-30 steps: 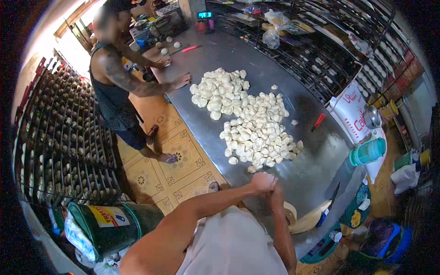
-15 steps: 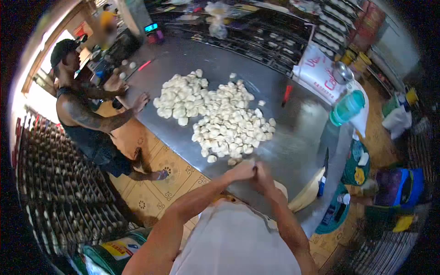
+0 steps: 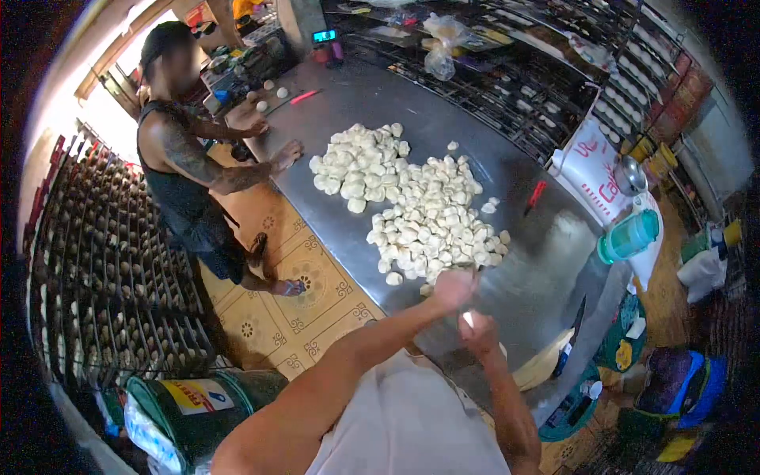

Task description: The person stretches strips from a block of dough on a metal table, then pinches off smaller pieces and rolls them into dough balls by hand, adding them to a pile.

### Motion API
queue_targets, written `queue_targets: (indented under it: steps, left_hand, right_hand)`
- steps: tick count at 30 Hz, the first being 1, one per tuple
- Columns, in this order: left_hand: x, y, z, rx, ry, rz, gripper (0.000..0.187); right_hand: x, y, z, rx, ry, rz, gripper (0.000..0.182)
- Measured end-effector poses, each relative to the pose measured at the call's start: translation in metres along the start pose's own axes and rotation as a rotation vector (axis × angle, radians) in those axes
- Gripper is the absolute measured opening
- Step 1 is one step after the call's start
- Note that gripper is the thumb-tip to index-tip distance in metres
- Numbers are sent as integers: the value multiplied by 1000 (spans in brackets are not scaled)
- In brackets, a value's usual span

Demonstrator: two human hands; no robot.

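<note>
My left hand [image 3: 455, 288] is at the near edge of a large pile of small dough pieces [image 3: 434, 226], its fingers smeared by motion. Closer to my body, my right hand [image 3: 480, 336] is closed round dough, and a white bit of dough [image 3: 469, 319] shows at the top of the fist. A second heap of dough pieces [image 3: 360, 162], looking somewhat larger, adjoins the first on the metal table [image 3: 356, 257]. To the right of my right hand lies a long pale strip of dough [image 3: 540, 367].
Along the table's right side are a dark blade [image 3: 580, 317], a red-handled tool [image 3: 535, 195], a teal pitcher [image 3: 629, 237] and a white sack [image 3: 587, 170]. A co-worker [image 3: 186, 150] stands at the left edge, hands on the table. Loaded racks [image 3: 119, 269] stand at far left.
My hands were together near the table's front edge; now they are apart, the left farther forward by the pile. The whole view has shifted, with the table lower and to the right.
</note>
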State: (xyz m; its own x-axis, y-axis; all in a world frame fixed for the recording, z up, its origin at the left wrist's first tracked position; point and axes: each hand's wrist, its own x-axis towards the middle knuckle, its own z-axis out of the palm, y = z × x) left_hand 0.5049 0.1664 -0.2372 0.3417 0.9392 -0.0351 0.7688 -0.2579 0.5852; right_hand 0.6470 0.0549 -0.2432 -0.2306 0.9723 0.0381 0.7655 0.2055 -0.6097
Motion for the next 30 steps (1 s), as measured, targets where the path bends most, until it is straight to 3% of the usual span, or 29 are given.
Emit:
queue_targets:
  steps: [2, 3, 5, 7, 8, 9, 10, 12, 14, 16, 18, 20, 22, 24, 26, 27, 29, 30]
  left_hand:
    - [15, -3, 6, 37, 70, -25, 32]
    - [11, 7, -8, 28, 142, 63, 33]
    - [-5, 18, -36, 20, 281, 226, 36]
    - [-24, 18, -35, -49, -171, 130, 40]
    - [-33, -7, -1, -114, -260, 166, 38]
    - [-34, -30, 33, -189, -351, 208, 36]
    - [-38, -23, 28, -205, -358, 222, 36]
    - [-52, -24, 13, 33, -462, 53, 32]
    - [-68, -26, 33, 60, -202, 132, 30]
    - [-63, -78, 70, -332, 394, 779, 17]
    - [-50, -47, 19, 275, -211, 402, 18]
    - [-48, -62, 31, 261, 173, 600, 25]
    - [-18, -54, 24, 219, -32, 256, 36]
    - [15, -47, 32, 488, -40, 78, 40]
    - [10, 24, -28, -21, 19, 19, 39]
    - [0, 47, -38, -20, -16, 60, 39]
    - [-17, 64, -58, -277, -38, 311, 39]
    - [-22, 57, -59, -333, -54, 372, 40]
  right_hand:
    - [8, 1, -7, 56, 43, 189, 41]
    - [12, 1, -10, 87, 70, 284, 42]
    - [19, 21, 17, 264, 136, 223, 43]
    - [23, 35, 41, 518, 232, 135, 44]
    - [21, 36, 46, 601, 265, 108, 45]
    - [12, 30, 42, 428, 233, 85, 47]
    - [2, 23, 35, 248, 201, 66, 49]
    - [-6, 2, 18, 55, 181, 84, 50]
    - [-10, -15, 16, 148, 165, 70, 37]
    - [-4, -22, 23, 379, 147, -7, 27]
    - [3, -19, 32, 289, 141, 58, 21]
    - [-5, -37, 7, 180, 171, 160, 17]
    - [5, -32, -2, 245, 145, 91, 20]
    - [6, -23, 8, 239, 62, -23, 23]
    - [13, -34, -7, 173, 91, 5, 25]
    - [21, -33, 0, 272, 447, 167, 26]
    - [33, -27, 10, 382, 830, 331, 26]
    - [34, -22, 13, 449, 726, 279, 28]
